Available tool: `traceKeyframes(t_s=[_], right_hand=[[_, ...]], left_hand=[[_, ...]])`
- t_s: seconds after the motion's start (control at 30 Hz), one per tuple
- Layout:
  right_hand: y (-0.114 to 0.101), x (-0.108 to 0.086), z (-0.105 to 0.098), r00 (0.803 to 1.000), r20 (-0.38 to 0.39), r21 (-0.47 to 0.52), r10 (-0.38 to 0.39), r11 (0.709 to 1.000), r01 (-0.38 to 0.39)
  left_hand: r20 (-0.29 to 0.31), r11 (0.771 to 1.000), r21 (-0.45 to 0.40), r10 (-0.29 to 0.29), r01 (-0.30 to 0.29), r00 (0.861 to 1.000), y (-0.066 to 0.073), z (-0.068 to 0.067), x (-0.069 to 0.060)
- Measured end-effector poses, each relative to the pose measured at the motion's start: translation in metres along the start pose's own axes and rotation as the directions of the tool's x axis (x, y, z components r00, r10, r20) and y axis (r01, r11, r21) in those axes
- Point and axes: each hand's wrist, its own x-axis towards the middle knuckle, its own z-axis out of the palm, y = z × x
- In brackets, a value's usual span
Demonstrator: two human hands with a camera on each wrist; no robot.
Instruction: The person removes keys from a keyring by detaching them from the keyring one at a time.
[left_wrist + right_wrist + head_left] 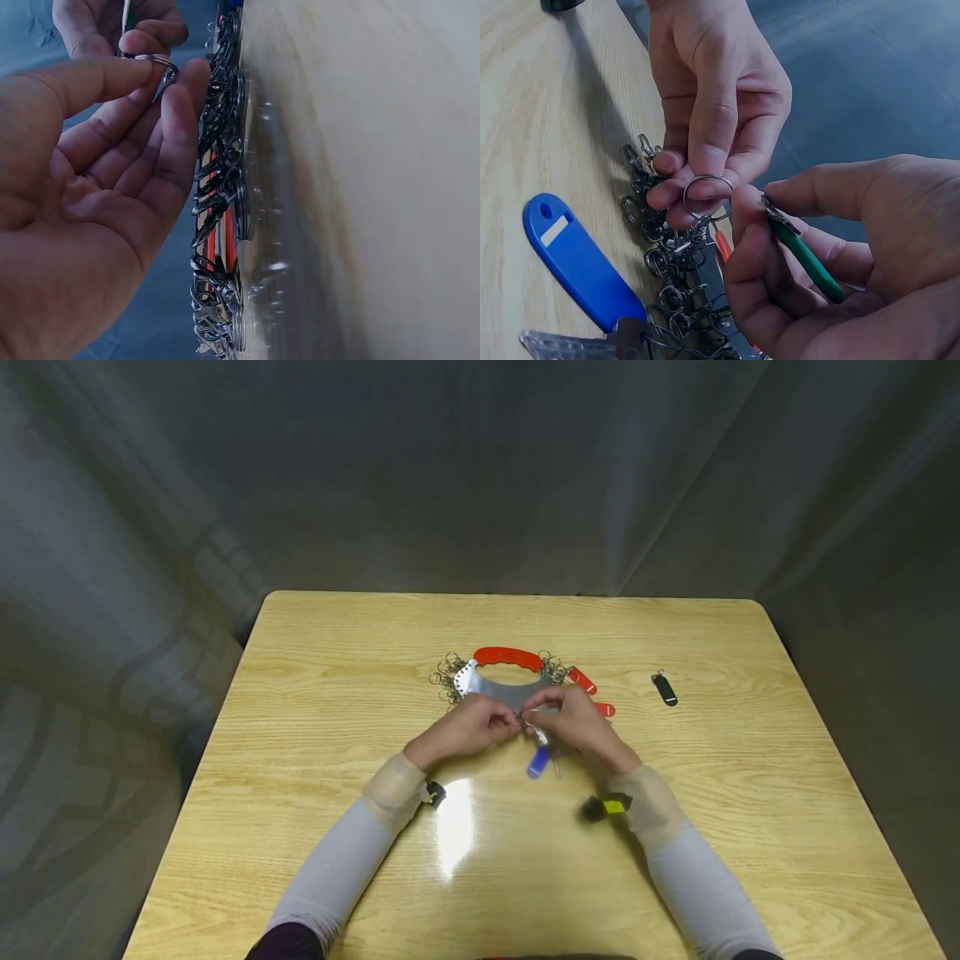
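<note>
My left hand (468, 727) pinches a metal split ring (707, 196) between thumb and fingers. The right hand (573, 718), close beside it, holds a green key tag (808, 262) with a metal end, seen nearly edge-on in the right wrist view. Both hands meet at the near edge of a curved metal key holder (510, 695) with a red handle (508, 656). Clusters of rings and clasps (217, 187) hang along its edge. Just below the right hand lie a blue key tag (585, 262) and a key (557, 768).
Two red key tags (582, 681) lie by the holder's right side, one partly behind the right hand. Farther right, a black key tag (664, 689) lies apart on the wooden table (337, 635). Dark curtains (480, 477) stand behind the table and at its sides.
</note>
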Motion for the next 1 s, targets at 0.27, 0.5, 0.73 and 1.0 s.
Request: traceKeyframes(t_s=[0.27, 0.5, 0.73, 1.0], right_hand=[[0.0024, 0.0028, 0.0005, 0.998, 0.033, 0.143, 0.047, 0.988, -0.051], [0.0006, 0.0021, 0.0005, 0.993, 0.048, 0.247, 0.108, 0.962, -0.117], [0.0034, 0.0028, -0.0004, 0.995, 0.060, 0.288, 0.086, 0.953, -0.100], [0.0031, 0.0021, -0.0012, 0.995, 0.085, 0.330, 0.043, 0.942, -0.068]], left_hand=[[0.010, 1.000, -0.022, 0.022, -0.022, 1.000, 0.0021, -0.0001, -0.0021], [-0.004, 0.999, -0.028, 0.031, -0.031, 1.000, 0.0035, -0.0008, -0.0024], [-0.013, 1.000, -0.021, 0.013, -0.013, 1.000, 0.0032, 0.0008, -0.0014], [-0.010, 0.999, 0.036, -0.027, 0.027, 1.000, 0.0054, 0.0018, -0.0015]])
